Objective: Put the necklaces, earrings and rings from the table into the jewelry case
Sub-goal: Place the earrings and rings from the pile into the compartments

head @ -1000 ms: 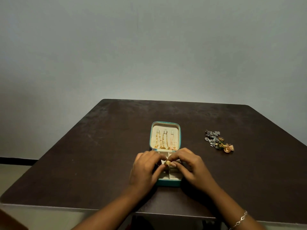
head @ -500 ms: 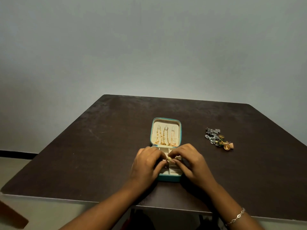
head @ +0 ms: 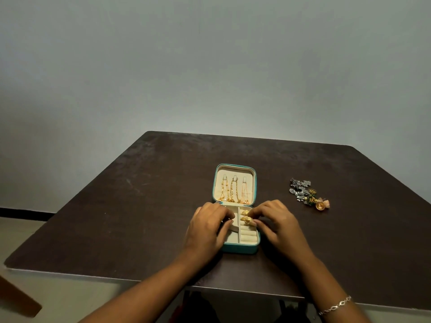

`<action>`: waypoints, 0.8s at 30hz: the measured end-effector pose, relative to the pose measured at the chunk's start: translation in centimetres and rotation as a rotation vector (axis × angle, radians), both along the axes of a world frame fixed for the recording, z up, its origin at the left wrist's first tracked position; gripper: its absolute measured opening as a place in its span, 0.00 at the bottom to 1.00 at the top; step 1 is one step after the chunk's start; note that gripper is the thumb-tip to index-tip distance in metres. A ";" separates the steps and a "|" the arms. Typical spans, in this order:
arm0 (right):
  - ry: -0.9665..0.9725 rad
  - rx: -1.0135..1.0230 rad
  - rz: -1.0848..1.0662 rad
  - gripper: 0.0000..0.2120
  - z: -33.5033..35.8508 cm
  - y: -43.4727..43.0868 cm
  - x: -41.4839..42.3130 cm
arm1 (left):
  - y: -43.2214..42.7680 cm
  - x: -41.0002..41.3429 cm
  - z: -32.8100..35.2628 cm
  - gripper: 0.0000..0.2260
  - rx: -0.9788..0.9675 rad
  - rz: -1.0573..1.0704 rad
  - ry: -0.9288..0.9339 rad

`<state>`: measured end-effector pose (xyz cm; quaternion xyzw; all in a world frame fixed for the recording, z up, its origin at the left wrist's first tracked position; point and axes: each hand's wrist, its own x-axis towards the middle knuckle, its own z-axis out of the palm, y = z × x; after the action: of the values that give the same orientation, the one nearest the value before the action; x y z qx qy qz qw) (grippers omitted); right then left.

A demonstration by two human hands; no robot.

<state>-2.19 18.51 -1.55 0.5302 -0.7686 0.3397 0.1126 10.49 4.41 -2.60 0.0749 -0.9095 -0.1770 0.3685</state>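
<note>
Head view: a teal jewelry case [head: 240, 248] lies open near the middle of a dark brown desk [head: 140, 217], close to the near edge. Its lid is folded back flat on the far side. Three gold necklaces [head: 233, 192] hang side by side inside the lid from small hooks, and their lower ends gather at the hinge.

The base has a cream lining, split by a divider into open compartments on the left and a column of ring rolls on the right. Two gold rings [head: 246, 216] sit one behind the other at the far end of that column. The rolls nearer the person hold nothing.

The right hand [head: 277, 224] reaches in from the right side of the case. Its forefinger and thumb are closed together on the nearer ring, which sits in the rolls. The left hand [head: 205, 229] lies over the left side of the base with its fingers bent down over the left compartments. I cannot tell whether they hold anything.

A small heap of earrings [head: 307, 194], silver ones and gold ones with pinkish bell shapes, lies on the desk well to the right of the case, apart from both hands. A silver chain bracelet [head: 335, 307] circles the right wrist. A plain grey wall [head: 210, 66] stands behind the desk.
</note>
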 end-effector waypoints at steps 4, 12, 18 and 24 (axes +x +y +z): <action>0.021 0.009 0.010 0.08 0.0 -0.2 0.1 | 0.0 0.0 0.0 0.04 0.012 -0.007 -0.011; 0.055 0.052 0.012 0.10 0.1 0.0 0.1 | 0.0 0.0 -0.1 0.03 0.018 0.003 -0.011; 0.040 0.074 0.041 0.16 0.2 0.2 0.3 | 0.1 0.0 0.0 0.03 0.014 -0.006 0.000; 0.068 0.008 0.041 0.16 0.4 0.4 0.4 | -0.1 0.0 0.0 0.07 0.020 -0.014 -0.018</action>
<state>-1.76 18.91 -1.12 0.5575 -0.7546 0.3207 0.1298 10.49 4.35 -2.63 0.0737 -0.9115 -0.1878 0.3585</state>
